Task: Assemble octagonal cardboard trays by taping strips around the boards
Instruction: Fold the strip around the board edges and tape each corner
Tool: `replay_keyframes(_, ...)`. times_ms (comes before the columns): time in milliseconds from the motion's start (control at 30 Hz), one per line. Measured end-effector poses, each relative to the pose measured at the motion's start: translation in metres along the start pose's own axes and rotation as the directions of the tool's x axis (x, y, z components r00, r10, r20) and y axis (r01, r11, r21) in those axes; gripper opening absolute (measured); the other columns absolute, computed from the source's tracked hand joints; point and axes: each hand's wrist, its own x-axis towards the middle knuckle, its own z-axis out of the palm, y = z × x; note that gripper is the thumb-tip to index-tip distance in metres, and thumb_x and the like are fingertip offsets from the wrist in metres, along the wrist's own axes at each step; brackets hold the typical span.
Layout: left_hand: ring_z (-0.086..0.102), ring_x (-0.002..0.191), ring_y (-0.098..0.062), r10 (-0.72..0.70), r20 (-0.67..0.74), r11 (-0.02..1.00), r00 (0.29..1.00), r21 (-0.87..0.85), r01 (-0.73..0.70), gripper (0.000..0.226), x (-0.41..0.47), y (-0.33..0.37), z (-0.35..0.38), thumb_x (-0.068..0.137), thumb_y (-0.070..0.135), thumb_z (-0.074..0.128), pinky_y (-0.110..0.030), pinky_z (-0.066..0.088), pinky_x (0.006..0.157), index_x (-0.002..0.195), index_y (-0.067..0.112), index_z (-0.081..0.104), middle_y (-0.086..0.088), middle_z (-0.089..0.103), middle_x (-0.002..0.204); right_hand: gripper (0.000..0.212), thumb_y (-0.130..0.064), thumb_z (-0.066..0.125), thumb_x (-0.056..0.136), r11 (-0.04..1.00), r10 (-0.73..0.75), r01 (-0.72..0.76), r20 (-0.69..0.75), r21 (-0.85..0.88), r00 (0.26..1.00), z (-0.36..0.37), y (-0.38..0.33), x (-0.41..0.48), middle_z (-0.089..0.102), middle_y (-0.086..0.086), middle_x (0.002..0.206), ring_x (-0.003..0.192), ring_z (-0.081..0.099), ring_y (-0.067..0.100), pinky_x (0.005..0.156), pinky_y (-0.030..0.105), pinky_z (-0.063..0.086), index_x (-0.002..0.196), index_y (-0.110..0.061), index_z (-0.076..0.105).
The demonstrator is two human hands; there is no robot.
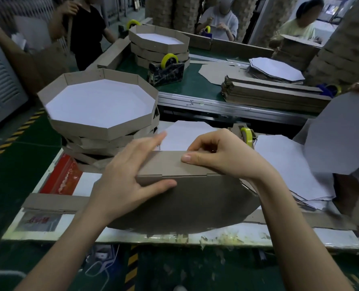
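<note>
Two hands work on one brown octagonal cardboard board (184, 204), which stands tilted on the white tabletop (85, 186) with its brown underside towards the camera. One brown cardboard strip (166, 163) runs along its upper edge. The left hand (130, 179) lies flat and spread, with its thumb pressing the board and its straight fingers across the strip. The right hand (222, 156) pinches the strip's top edge, thumb in front and fingers curled over behind. Whether there is tape under those fingers cannot be made out. Two stacks of finished octagonal trays stand by, one near left (98, 106) and one further back (159, 38); the lower trays are crushed together and hard to count. Four yellow tape rolls show plainly, the nearest (246, 135) just behind the right hand. A possible fifth is half hidden at the right. There is one pile of flat strips (275, 94) and two piles of white-faced boards (277, 70) (289, 164). Three people stand across the belt, all cut off by the frame. A large white board (342, 133) at the right edge is held by a hand that is barely visible.
</note>
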Motion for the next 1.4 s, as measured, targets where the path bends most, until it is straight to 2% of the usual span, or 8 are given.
replay_keyframes(167,0.053,0.114,-0.013,0.072,-0.013,0.997,0.997,0.04,-0.071,0.044,0.013,0.019,0.002,0.087,0.057,0.053,-0.037,0.047,0.093,0.125,0.037,0.061,0.007,0.059,0.123,0.03,-0.036,0.07,0.091,0.997,0.07,-0.075,-0.198,-0.017,0.978,0.0,0.006,-0.003,0.057,-0.01,0.051,0.049,0.044,0.002,0.05,0.017,0.034,0.068,-0.017,0.074)
replay_keyframes(400,0.058,0.107,-0.023,0.184,-0.024,0.982,0.983,0.033,-0.183,0.031,0.012,0.027,0.011,0.09,0.047,0.055,-0.038,0.05,0.086,0.116,0.033,0.065,-0.004,0.066,0.119,0.029,-0.036,0.068,0.091,0.991,0.136,-0.132,-0.161,0.037,0.978,-0.003,0.013,-0.018,0.071,0.008,0.069,0.059,0.055,0.009,0.054,0.023,0.043,0.074,-0.016,0.078)
replay_keyframes(600,0.059,0.105,-0.023,0.174,-0.026,0.984,0.984,0.05,-0.172,0.03,0.023,0.029,0.022,0.09,0.046,0.055,-0.039,0.052,0.085,0.114,0.031,0.068,-0.004,0.067,0.119,0.028,-0.031,0.062,0.097,0.991,0.122,-0.102,-0.268,0.088,0.956,-0.01,0.033,-0.016,0.071,0.0,0.069,0.06,0.055,0.001,0.057,0.015,0.042,0.078,-0.018,0.078)
replay_keyframes(800,0.056,0.11,-0.016,0.059,0.004,0.998,0.998,0.004,-0.059,0.03,0.041,0.032,0.035,0.087,0.05,0.056,-0.038,0.051,0.087,0.111,0.038,0.069,0.006,0.065,0.121,0.02,-0.012,0.055,0.096,0.867,0.472,-0.235,-0.577,0.438,0.667,-0.046,0.119,0.012,0.071,0.008,0.097,0.085,0.059,0.014,0.075,0.03,0.056,0.095,-0.011,0.075)
replay_keyframes(933,0.054,0.112,-0.012,0.012,0.009,1.0,1.0,-0.017,-0.012,0.032,0.054,0.031,0.04,0.086,0.055,0.054,-0.037,0.049,0.09,0.113,0.042,0.066,0.015,0.062,0.121,0.023,-0.011,0.047,0.1,0.623,0.775,-0.519,-0.371,0.585,0.512,-0.057,0.193,0.02,0.051,0.008,0.077,0.065,0.047,0.021,0.049,0.026,0.048,0.113,0.0,0.062)
replay_keyframes(1033,0.052,0.112,-0.009,0.012,0.042,1.0,0.999,0.005,-0.012,0.033,0.065,0.031,0.046,0.086,0.057,0.053,-0.036,0.049,0.09,0.113,0.044,0.065,0.015,0.061,0.121,0.034,-0.01,0.05,0.098,0.587,0.809,-0.661,-0.317,0.468,0.494,-0.063,0.236,0.027,0.048,0.0,0.072,0.06,0.047,0.016,0.045,0.023,0.044,0.127,0.005,0.057)
replay_keyframes(1233,0.054,0.112,-0.006,-0.006,0.062,0.999,0.998,0.047,0.003,0.033,0.084,0.04,0.056,0.085,0.059,0.052,-0.038,0.05,0.09,0.113,0.046,0.065,0.023,0.057,0.118,0.03,-0.002,0.055,0.092,0.49,0.871,-0.782,-0.248,0.386,0.424,-0.073,0.299,0.047,0.06,0.024,0.104,0.099,0.062,0.042,0.084,0.05,0.055,0.12,0.01,0.056)
replay_keyframes(1400,0.057,0.11,-0.01,-0.017,0.077,0.999,0.997,0.052,0.013,0.033,0.095,0.044,0.062,0.085,0.058,0.054,-0.041,0.051,0.084,0.112,0.044,0.069,0.018,0.064,0.119,0.016,0.003,0.051,0.093,0.46,0.888,-0.788,-0.226,0.409,0.401,-0.075,0.327,0.065,0.052,0.018,0.091,0.087,0.056,0.034,0.071,0.039,0.044,0.109,0.002,0.053)
